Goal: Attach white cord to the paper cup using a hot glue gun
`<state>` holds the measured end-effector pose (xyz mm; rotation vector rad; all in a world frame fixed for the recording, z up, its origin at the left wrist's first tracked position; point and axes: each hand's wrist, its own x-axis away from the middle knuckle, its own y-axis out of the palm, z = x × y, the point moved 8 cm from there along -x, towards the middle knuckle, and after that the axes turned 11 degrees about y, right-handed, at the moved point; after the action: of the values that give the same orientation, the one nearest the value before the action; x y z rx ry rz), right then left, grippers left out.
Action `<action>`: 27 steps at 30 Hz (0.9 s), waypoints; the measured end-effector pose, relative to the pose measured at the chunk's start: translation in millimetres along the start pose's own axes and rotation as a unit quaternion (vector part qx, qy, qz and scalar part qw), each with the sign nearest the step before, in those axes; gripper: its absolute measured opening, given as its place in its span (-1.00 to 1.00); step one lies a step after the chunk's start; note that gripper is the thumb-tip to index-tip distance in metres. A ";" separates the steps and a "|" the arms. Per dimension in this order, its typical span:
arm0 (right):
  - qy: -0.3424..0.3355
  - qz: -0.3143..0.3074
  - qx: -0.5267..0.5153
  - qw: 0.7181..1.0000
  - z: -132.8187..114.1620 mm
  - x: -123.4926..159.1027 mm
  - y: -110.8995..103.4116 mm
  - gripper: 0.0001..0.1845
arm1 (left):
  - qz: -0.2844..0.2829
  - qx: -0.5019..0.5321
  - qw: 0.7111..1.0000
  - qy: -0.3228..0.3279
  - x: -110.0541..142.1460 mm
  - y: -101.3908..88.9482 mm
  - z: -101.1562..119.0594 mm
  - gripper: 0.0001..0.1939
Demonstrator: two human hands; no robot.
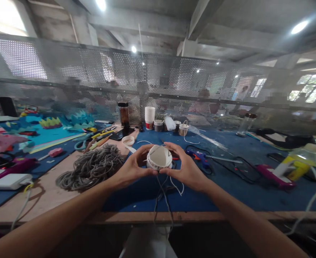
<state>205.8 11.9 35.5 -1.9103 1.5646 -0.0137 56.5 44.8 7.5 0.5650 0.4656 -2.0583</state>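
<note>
Between my two hands is a white paper cup (160, 158), its open mouth tilted toward me. My left hand (133, 165) is closed round its left side, thumb low on the front. From the right, my right hand (184, 165) grips the other side, with its fingertips at the rim. Grey cord (163, 195) hangs from under the cup past the table edge, and a white string end (178, 188) lies near my right hand. A tangled heap of grey cord (93, 166) lies left of my left hand.
Behind the cup stand stacked paper cups (149, 117), small cord-wrapped cups (183, 128) and a dark bottle (123, 114). A blue glue gun (199, 157) lies to the right, scissors (81, 144) to the left. A yellow-and-clear bottle (299, 165) stands far right. Perforated metal panels (158, 75) close off the back.
</note>
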 end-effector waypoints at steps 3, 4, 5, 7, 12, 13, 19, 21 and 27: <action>-0.011 0.000 0.010 1.000 -3.0 1.6 -1.3 -0.15 | -0.011 0.032 0.999 -0.009 -1.3 1.5 3.2 -0.24; -0.014 0.001 0.011 1.000 -3.8 2.2 -1.6 -0.15 | -0.014 0.043 0.999 -0.016 -1.2 2.2 3.6 -0.24; -0.017 0.003 0.012 1.000 -4.6 2.8 -1.8 -0.16 | -0.018 0.052 0.998 -0.024 -1.0 3.0 3.6 -0.24; -0.022 0.006 0.016 1.000 -6.2 4.2 -1.8 -0.18 | -0.022 0.066 0.997 -0.037 -0.2 4.2 3.4 -0.25; -0.040 0.029 0.048 0.998 -11.1 6.9 -12.8 -0.27 | -0.017 0.083 0.995 -0.045 1.5 3.4 1.9 -0.26; -0.043 0.047 0.061 0.996 -10.5 6.9 -20.6 -0.36 | -0.015 0.085 0.995 -0.048 1.8 2.1 0.3 -0.27; 0.014 0.192 0.218 0.957 25.5 6.1 -87.4 -0.78 | 0.006 0.065 0.997 -0.049 1.6 -10.6 -8.5 -0.26; 0.047 0.208 0.279 0.936 43.9 8.4 -102.4 -0.79 | 0.011 0.043 0.998 -0.046 1.2 -13.0 -6.8 -0.21; 0.139 0.180 0.416 0.880 91.3 23.2 -115.5 -0.72 | -0.011 -0.045 0.999 0.009 0.2 -7.6 8.8 -0.20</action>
<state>349.6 42.7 11.5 -0.9564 1.6879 -0.7125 48.1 43.9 15.5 0.5270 0.5731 -2.0429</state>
